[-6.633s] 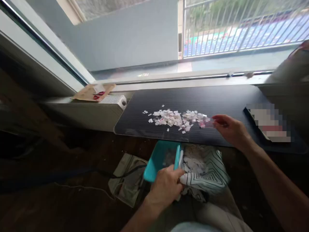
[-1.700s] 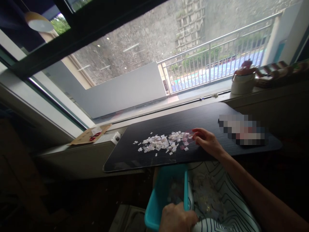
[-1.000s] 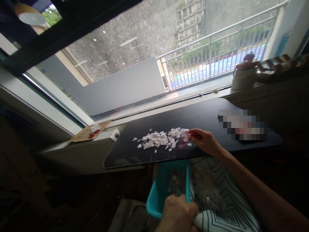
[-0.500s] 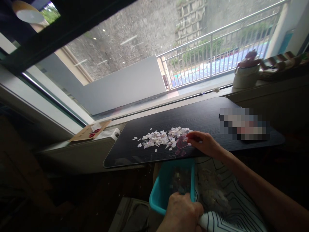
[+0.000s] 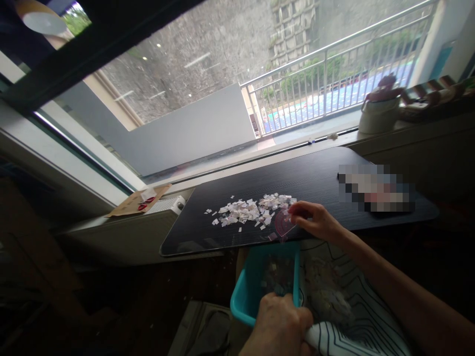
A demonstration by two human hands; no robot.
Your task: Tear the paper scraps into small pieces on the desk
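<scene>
A translucent pink protractor (image 5: pixel 284 225) is pinched in the fingertips of my right hand (image 5: pixel 315 221), just over the near side of the black table (image 5: pixel 218 190). Small pieces of pink plastic lie on the table below it. Left of that hand spreads a pile of small white paper pieces (image 5: pixel 243 212). My left hand (image 5: pixel 280 316) is wrapped round the near rim of a turquoise bin (image 5: pixel 247 291), directly below the table edge. Inside the bin are scraps (image 5: pixel 276 274), too dark to make out well.
Red-handled scissors (image 5: pixel 146 202) rest on brown paper (image 5: pixel 126 201) on the left ledge. A blurred-out object (image 5: pixel 374 190) lies at the table's right. A white pot (image 5: pixel 378 116) stands on the sill. Striped cloth (image 5: pixel 371 296) covers my lap beside the bin.
My right hand has shifted very slightly, and the protractor has turned so that its curved edge shows toward the near table edge. My left hand stays on the bin.
</scene>
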